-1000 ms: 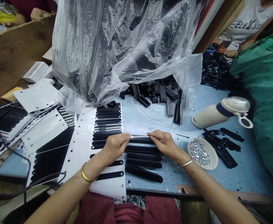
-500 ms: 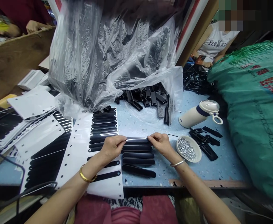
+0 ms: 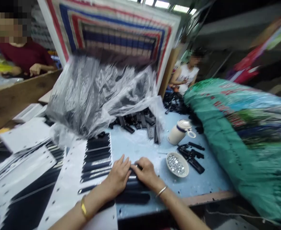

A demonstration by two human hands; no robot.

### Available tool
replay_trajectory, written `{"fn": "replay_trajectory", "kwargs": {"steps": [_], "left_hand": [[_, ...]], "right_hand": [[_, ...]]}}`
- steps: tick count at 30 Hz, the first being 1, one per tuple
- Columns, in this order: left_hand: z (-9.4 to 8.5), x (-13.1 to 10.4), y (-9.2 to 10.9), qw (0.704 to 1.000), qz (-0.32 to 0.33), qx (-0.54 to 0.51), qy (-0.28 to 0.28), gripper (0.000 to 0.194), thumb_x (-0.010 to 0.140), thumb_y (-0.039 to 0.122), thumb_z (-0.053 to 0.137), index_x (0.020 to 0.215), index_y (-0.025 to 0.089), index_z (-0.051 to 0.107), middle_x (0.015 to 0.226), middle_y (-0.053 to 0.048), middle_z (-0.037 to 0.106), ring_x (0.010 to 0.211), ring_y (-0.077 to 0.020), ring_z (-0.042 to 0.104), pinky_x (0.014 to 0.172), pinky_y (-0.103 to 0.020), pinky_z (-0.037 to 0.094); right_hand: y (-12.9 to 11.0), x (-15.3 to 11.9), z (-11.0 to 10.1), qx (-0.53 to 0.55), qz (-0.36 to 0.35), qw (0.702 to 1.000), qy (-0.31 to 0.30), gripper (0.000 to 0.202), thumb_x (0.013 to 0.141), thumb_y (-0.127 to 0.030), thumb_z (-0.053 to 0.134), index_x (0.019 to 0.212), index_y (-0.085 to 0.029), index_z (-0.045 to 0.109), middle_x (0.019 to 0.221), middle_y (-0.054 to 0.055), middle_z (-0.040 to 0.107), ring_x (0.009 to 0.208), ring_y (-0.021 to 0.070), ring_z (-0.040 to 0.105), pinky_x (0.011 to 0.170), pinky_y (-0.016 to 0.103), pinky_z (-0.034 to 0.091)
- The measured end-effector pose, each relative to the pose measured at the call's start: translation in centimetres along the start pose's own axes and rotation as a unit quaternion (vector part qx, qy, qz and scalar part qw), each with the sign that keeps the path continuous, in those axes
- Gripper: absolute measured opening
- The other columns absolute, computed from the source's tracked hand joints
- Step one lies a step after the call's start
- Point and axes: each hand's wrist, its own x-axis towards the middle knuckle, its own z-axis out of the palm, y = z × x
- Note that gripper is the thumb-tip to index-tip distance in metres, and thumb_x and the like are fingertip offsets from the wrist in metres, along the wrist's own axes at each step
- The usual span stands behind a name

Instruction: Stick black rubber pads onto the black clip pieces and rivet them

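Both hands are down flat near the table's front edge: the left hand [image 3: 117,177] and right hand [image 3: 145,172] press side by side on a row of black strips [image 3: 133,198], fingers spread, nothing lifted. Just left of them lies a white backing sheet [image 3: 70,179] with more strips. To the right, near the front edge, sits a bowl of small metal parts [image 3: 177,164]; behind it lies a white flask [image 3: 178,131]. A clear plastic bag [image 3: 94,92] rises toward the back edge.
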Motion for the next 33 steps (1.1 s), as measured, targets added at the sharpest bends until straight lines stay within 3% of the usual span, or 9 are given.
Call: {"fn": "replay_trajectory", "kwargs": {"steps": [5, 12, 17, 28, 31, 33], "left_hand": [[2.3, -0.4, -2.0, 0.998, 0.040, 0.016, 0.047, 0.036, 0.092, 0.016, 0.040, 0.124, 0.018, 0.057, 0.117, -0.014, 0.067, 0.121, -0.0315, 0.056, 0.086, -0.041, 0.057], [2.3, -0.4, -2.0, 0.996, 0.059, 0.032, 0.061, 0.034, 0.090, 0.016, 0.044, 0.119, 0.018, 0.061, 0.112, -0.012, 0.070, 0.117, -0.0297, 0.060, 0.086, -0.039, 0.059], [2.2, -0.2, -1.8, 0.997, 0.051, 0.042, 0.043, 0.033, 0.088, 0.014, 0.046, 0.116, 0.017, 0.063, 0.112, -0.012, 0.070, 0.116, -0.0308, 0.060, 0.088, -0.041, 0.058], [0.9, 0.0, -0.8, 0.999, -0.019, 0.030, -0.033, 0.032, 0.086, 0.012, 0.046, 0.113, 0.017, 0.063, 0.113, -0.012, 0.069, 0.113, -0.0289, 0.061, 0.089, -0.042, 0.055], [0.6, -0.3, 0.3, 0.995, -0.039, 0.089, -0.018, 0.034, 0.085, 0.012, 0.044, 0.114, 0.017, 0.062, 0.114, -0.012, 0.069, 0.114, -0.0328, 0.060, 0.088, -0.048, 0.052], [0.9, -0.9, 1.1, 0.989, -0.037, 0.140, 0.018, 0.037, 0.085, 0.013, 0.044, 0.118, 0.016, 0.061, 0.119, -0.013, 0.066, 0.116, -0.0353, 0.057, 0.091, -0.051, 0.049]], "right_hand": [[0.9, 0.6, 1.1, -0.024, -0.021, 0.999, -0.016, 0.029, 0.090, -0.030, 0.055, 0.066, -0.019, 0.066, 0.069, 0.004, 0.064, 0.070, 0.0161, 0.059, 0.070, 0.028, 0.042], [1.7, 0.3, 1.0, -0.001, -0.022, 1.000, 0.009, 0.025, 0.092, -0.017, 0.044, 0.089, -0.018, 0.069, 0.083, 0.006, 0.071, 0.079, 0.0168, 0.065, 0.075, 0.027, 0.048], [1.7, 0.3, 1.0, -0.013, -0.011, 1.000, 0.010, 0.027, 0.090, -0.012, 0.044, 0.091, -0.017, 0.070, 0.087, 0.008, 0.072, 0.083, 0.0179, 0.067, 0.078, 0.027, 0.049], [-0.5, 1.0, 0.1, -0.077, -0.015, 0.997, -0.026, 0.026, 0.089, -0.025, 0.055, 0.068, -0.019, 0.069, 0.071, 0.004, 0.067, 0.070, 0.0160, 0.060, 0.070, 0.026, 0.041], [-0.7, 0.9, -0.4, -0.086, -0.021, 0.996, -0.028, 0.029, 0.090, -0.026, 0.052, 0.067, -0.019, 0.067, 0.069, 0.004, 0.065, 0.069, 0.0169, 0.059, 0.067, 0.027, 0.040], [-1.1, 0.3, -0.6, -0.095, -0.023, 0.995, -0.020, 0.023, 0.091, -0.026, 0.051, 0.076, -0.018, 0.067, 0.077, 0.006, 0.066, 0.076, 0.0197, 0.059, 0.072, 0.030, 0.040]]}}
